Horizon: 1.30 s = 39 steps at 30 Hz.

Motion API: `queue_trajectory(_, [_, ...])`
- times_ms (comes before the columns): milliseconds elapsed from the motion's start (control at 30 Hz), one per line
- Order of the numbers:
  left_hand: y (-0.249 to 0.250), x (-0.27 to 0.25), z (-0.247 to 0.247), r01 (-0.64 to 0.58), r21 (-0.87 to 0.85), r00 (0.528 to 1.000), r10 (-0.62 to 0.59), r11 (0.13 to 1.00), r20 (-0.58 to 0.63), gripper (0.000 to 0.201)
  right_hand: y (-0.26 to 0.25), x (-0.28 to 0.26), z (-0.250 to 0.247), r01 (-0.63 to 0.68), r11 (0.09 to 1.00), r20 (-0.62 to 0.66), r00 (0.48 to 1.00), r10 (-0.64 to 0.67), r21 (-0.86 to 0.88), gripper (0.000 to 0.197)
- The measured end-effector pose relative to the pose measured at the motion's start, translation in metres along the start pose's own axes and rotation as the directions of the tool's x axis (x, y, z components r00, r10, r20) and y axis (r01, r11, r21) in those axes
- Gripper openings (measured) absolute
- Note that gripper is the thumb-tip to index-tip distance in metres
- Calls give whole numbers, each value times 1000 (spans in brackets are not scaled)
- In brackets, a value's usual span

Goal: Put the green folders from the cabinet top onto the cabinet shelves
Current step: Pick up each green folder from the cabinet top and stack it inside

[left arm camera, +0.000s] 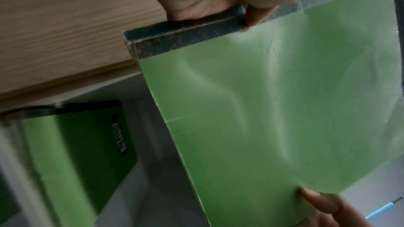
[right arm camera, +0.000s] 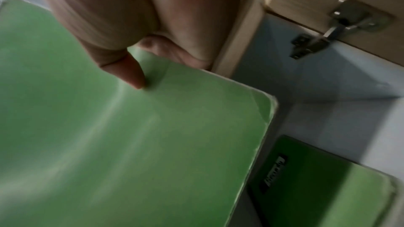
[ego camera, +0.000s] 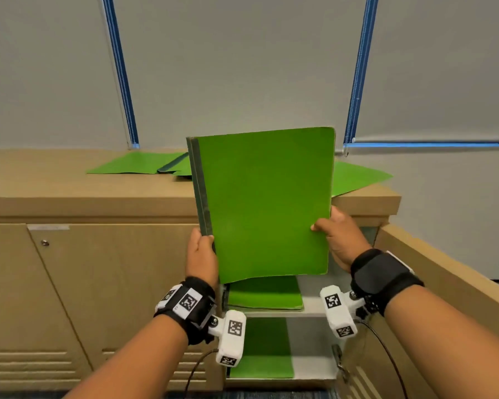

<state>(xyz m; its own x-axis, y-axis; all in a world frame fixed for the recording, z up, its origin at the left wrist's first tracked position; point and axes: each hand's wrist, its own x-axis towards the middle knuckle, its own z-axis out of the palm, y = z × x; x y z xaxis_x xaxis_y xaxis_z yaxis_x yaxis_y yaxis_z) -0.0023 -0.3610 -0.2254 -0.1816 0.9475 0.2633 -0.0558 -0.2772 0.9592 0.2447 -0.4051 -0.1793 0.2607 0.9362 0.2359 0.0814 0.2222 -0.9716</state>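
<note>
A green folder [ego camera: 264,203] with a dark spine is held upright in front of the open cabinet compartment. My left hand [ego camera: 201,254] grips its spine edge [left arm camera: 196,28] low down. My right hand [ego camera: 339,234] pinches the opposite edge, thumb on the front cover [right arm camera: 135,78]. More green folders lie flat on the cabinet top, at the left [ego camera: 139,164] and at the right [ego camera: 357,175]. One green folder [ego camera: 265,295] lies on the upper shelf and another [ego camera: 264,349] on the lower shelf. The held folder hides the compartment's upper part.
The wooden cabinet top [ego camera: 69,185] runs across the view under grey blinds. A closed door [ego camera: 113,298] is to the left of the compartment; the opened door [ego camera: 432,283] swings out at the right, with its metal hinge [right arm camera: 341,28] inside.
</note>
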Motion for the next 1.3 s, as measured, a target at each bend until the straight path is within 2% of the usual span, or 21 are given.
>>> queue_trajectory(67, [-28, -7, 0, 39, 20, 999, -39, 999, -19, 21, 31, 1, 1, -36, 999, -19, 999, 36, -32, 36])
queue_trajectory(200, [-79, -11, 5, 149, 62, 986, -143, 987, -90, 43, 89, 7, 0, -115, 993, -28, 993, 114, -35, 33])
queue_trajectory(267, [-101, -11, 10, 200, 81, 976, -191, 977, -103, 39, 115, 12, 0, -162, 987, -29, 986, 162, -17, 34])
queue_trajectory(333, [-123, -11, 16, 195, 88, 977, -186, 977, -103, 28, 140, 19, -2, -198, 980, -33, 980, 198, -7, 34])
queue_trajectory(367, [-132, -12, 20, 211, 104, 973, -200, 972, -113, 33, 153, 24, -4, -212, 977, -43, 976, 211, -7, 34])
queue_trajectory(433, [-161, -9, 27, 261, 131, 962, -247, 956, -115, 56, 177, 34, -9, -244, 969, -48, 969, 243, -24, 31])
queue_trajectory(467, [-170, -9, 30, 278, 145, 959, -264, 950, -105, 59, 186, 37, -11, -263, 964, -35, 965, 262, -42, 28])
queue_trajectory(600, [-213, -9, 41, 312, 214, 950, -300, 926, -87, 47, 223, 49, -25, -325, 942, -10, 946, 325, -89, 28])
queue_trajectory(667, [-225, -6, 46, 254, 238, 967, -243, 938, -74, 43, 239, 54, -32, -340, 935, 5, 940, 342, -95, 33])
queue_trajectory(767, [-228, 6, 54, 236, 238, 971, -239, 942, -16, 17, 258, 60, -41, -360, 924, 9, 931, 364, -131, 38])
queue_trajectory(867, [-229, 24, 62, 203, 332, 972, -230, 921, 47, 26, 269, 74, -43, -329, 931, -105, 943, 315, -158, 24])
queue_trajectory(967, [-228, 42, 69, 153, 497, 975, -213, 854, 66, 52, 278, 92, -36, -272, 962, -218, 941, 261, -23, 39])
queue_trajectory(1067, [-229, 49, 74, 60, 612, 964, -204, 789, 168, 54, 285, 105, -27, -243, 968, -258, 933, 250, 57, 47])
queue_trajectory(1133, [-235, 48, 75, -69, 690, 943, -178, 721, 281, 74, 291, 113, -26, -238, 967, -262, 931, 255, 95, 48])
queue_trajectory(1200, [-238, 47, 74, -219, 776, 907, -168, 591, 385, 93, 296, 121, -27, -243, 961, -255, 929, 269, 130, 54])
queue_trajectory(1300, [-244, 48, 74, -388, 827, 824, -249, 407, 509, 109, 305, 129, -29, -265, 952, -234, 926, 296, 154, 55])
